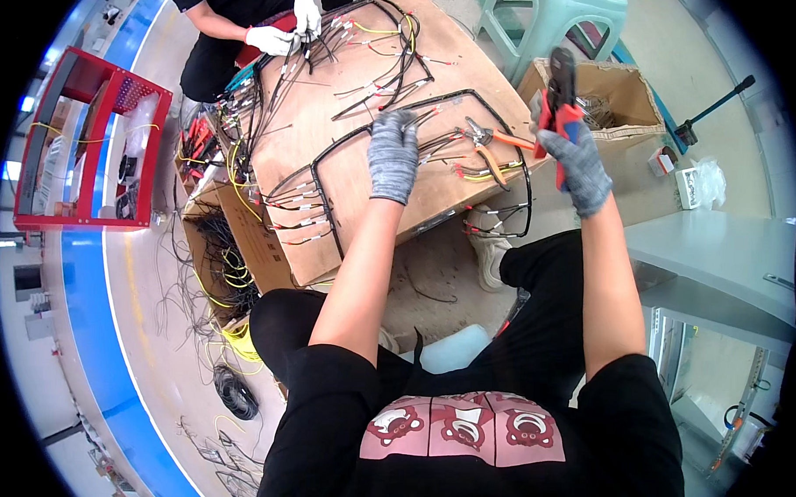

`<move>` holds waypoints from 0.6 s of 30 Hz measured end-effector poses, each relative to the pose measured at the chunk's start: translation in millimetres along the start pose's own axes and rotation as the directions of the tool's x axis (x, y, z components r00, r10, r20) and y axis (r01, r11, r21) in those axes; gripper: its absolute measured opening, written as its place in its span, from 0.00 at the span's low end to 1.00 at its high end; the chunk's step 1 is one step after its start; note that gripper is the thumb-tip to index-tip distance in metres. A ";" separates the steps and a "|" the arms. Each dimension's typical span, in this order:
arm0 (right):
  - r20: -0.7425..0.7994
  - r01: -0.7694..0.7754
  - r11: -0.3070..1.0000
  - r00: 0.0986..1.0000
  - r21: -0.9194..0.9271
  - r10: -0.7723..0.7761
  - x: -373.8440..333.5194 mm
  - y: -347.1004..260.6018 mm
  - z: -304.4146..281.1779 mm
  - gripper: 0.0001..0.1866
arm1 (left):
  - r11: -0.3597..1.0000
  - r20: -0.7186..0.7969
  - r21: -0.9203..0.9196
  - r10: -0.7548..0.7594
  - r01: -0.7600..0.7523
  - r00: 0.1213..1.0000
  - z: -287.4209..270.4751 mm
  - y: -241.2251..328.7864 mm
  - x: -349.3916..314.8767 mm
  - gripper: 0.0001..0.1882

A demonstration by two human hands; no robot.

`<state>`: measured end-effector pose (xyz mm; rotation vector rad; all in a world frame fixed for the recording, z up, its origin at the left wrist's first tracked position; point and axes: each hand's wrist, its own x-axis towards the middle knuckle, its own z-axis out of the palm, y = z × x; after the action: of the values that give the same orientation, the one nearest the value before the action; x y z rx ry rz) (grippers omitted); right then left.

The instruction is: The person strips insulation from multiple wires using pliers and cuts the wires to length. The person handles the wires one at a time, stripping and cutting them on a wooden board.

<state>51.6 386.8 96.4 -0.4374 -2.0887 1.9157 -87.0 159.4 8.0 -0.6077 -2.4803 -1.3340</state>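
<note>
My right hand [580, 167], in a grey glove, grips crimping pliers [560, 88] with a dark head and red-and-blue handles, raised over the board's right edge. On the brown board [365, 190] lies a black wire harness [331, 145] bent into a loop, with short tagged wires branching off. My left hand [392, 156], also gloved in grey, rests over the harness's upper side. Its fingers are curled in by thin wires [425, 116] with red ends; what they pinch is hidden. Cutters [482, 146] with orange handles lie between my hands.
Across the board, a co-worker's white-gloved hands [287, 36] handle another wire bundle. A carton of cables [214, 251] stands at the left, a red rack [95, 150] beyond it. At the right are a green stool [546, 21], an open carton [636, 86] and a grey cabinet [722, 251].
</note>
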 end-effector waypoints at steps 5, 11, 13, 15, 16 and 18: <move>0.145 -0.143 0.941 0.984 0.306 0.102 -46.1 9.3 -2.4 0.22 | 0.973 0.341 0.152 0.112 -0.172 0.933 17.7 21.9 -8.3 0.09; 0.256 -0.273 0.959 0.935 0.077 0.245 -47.0 40.3 26.3 0.18 | 0.999 0.343 0.032 0.017 -0.030 0.939 16.5 9.8 -10.6 0.09; 0.301 -0.330 0.942 0.895 -0.051 0.330 -38.5 50.8 38.3 0.22 | 0.988 0.297 -0.138 -0.023 0.067 0.955 12.3 3.5 -13.4 0.08; 0.307 -0.279 0.958 0.907 -0.074 0.288 -35.9 47.7 58.4 0.27 | 0.922 0.284 -0.331 -0.107 0.202 0.953 9.9 -4.4 -16.2 0.07; 0.310 -0.252 0.964 0.913 -0.085 0.266 -34.5 47.2 66.7 0.29 | 0.868 0.281 -0.423 -0.149 0.262 0.948 9.1 -8.0 -17.9 0.06; 0.315 -0.244 0.936 0.894 -0.252 0.318 -19.8 88.0 67.9 0.36 | 0.824 0.319 -0.467 -0.181 0.321 0.930 8.8 -5.0 -18.3 0.06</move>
<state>46.1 323.7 2.9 -0.4968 -2.5991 2.0693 -73.6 160.0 -8.0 -0.6053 -2.4638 -2.1930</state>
